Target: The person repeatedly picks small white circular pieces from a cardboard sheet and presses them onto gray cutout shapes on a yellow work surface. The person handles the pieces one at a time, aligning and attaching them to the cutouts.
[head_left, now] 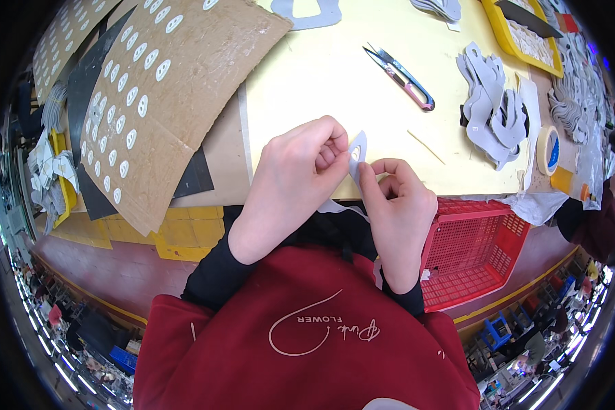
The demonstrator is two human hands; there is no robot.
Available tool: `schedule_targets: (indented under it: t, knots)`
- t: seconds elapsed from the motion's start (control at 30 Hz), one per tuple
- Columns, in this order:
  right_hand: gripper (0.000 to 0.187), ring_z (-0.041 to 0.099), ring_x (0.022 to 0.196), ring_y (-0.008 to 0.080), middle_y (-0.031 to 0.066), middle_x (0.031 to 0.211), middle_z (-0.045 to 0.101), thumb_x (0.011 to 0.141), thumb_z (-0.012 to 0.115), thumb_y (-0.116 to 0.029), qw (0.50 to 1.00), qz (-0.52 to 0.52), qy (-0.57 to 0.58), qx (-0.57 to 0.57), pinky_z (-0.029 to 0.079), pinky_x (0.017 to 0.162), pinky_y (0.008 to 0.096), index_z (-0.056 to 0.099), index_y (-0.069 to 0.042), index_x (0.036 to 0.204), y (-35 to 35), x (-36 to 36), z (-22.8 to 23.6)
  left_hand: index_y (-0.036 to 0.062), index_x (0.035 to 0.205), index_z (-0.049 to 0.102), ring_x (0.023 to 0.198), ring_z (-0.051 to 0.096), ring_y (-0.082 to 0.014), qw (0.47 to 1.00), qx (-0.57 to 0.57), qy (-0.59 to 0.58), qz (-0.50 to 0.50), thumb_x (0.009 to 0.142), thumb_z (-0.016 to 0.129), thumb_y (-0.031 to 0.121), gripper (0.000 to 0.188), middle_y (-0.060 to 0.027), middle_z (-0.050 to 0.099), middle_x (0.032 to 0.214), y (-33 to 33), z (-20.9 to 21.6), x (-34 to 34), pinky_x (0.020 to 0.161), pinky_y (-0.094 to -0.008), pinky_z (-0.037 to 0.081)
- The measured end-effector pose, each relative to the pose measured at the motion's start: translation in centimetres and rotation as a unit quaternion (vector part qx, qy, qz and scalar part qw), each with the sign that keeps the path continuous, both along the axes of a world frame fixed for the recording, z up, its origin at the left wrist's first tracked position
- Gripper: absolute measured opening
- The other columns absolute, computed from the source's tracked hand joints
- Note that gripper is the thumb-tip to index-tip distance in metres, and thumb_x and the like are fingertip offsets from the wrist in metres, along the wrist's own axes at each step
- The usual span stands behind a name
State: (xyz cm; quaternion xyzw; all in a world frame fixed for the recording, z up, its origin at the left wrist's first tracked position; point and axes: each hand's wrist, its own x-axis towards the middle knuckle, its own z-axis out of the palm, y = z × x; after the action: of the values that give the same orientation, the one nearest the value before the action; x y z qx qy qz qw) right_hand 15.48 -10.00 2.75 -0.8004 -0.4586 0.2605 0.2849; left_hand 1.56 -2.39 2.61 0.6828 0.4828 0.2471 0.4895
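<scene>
Near the table's front edge, both my hands pinch a small pointed grey cut piece with an opening in its middle. My left hand has its fingers closed on the left side of the piece. My right hand grips its lower right side between thumb and fingers. A pair of thread snips lies beyond, toward the right. Closer to my right hand rests a thin wooden stick. Farther right is a pile of grey cut pieces.
Brown cardboard with rows of small white oval pieces overhangs the table at left. Yellow trays stand at both sides. A tape roll lies at the right edge; a red basket sits below the table.
</scene>
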Motion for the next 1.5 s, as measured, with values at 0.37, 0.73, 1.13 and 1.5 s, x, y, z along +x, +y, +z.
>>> schedule_targets:
  t: [0.37, 0.73, 1.13, 1.5]
  knots:
    - [0.018, 0.051, 0.039, 0.0164, -0.0014, 0.048, 0.053, 0.086, 0.078, -0.023, 1.0, 0.003, -0.018, -0.016, 0.037, 0.043, 0.033, 0.067, -0.01, 0.081, 0.2, 0.0, 0.2, -0.0042, 0.101, 0.07, 0.07, 0.065, -0.0106, 1.0, 0.02, -0.005, 0.004, 0.085, 0.069, -0.002, 0.016, -0.0074, 0.067, 0.082, -0.1, 0.1, 0.2, 0.065, -0.0237, 0.053]
    - [0.018, 0.053, 0.039, 0.0165, -0.0011, 0.048, 0.054, 0.086, 0.078, -0.023, 1.0, 0.003, -0.024, -0.012, 0.038, 0.043, 0.0322, 0.067, -0.01, 0.08, 0.3, -0.1, 0.2, -0.0057, 0.098, 0.071, 0.069, 0.066, -0.0121, 1.0, 0.024, 0.012, -0.001, 0.084, 0.068, -0.002, 0.014, -0.0086, 0.068, 0.082, 0.1, 0.1, 0.2, 0.064, -0.0242, 0.053]
    - [0.019, 0.059, 0.048, 0.0225, 0.0026, 0.054, 0.06, 0.085, 0.076, -0.023, 0.998, 0.02, -0.013, -0.066, 0.043, 0.049, 0.0358, 0.066, -0.009, 0.078, 1.6, 0.1, 1.4, -0.0056, 0.096, 0.071, 0.068, 0.066, -0.0112, 0.999, 0.029, 0.016, -0.002, 0.084, 0.069, -0.002, 0.013, -0.0078, 0.068, 0.082, 0.2, 0.0, 0.3, 0.063, -0.0237, 0.053]
    - [0.014, 0.057, 0.046, 0.0185, 0.0011, 0.053, 0.057, 0.085, 0.075, -0.017, 0.996, 0.034, 0.044, -0.069, 0.042, 0.048, 0.0329, 0.065, -0.008, 0.081, 1.9, 0.9, 1.1, -0.0009, 0.095, 0.069, 0.071, 0.068, -0.0196, 1.0, -0.005, -0.005, 0.0, 0.083, 0.068, -0.002, 0.012, -0.0105, 0.066, 0.082, 0.1, 0.5, 0.4, 0.066, -0.0306, 0.056]
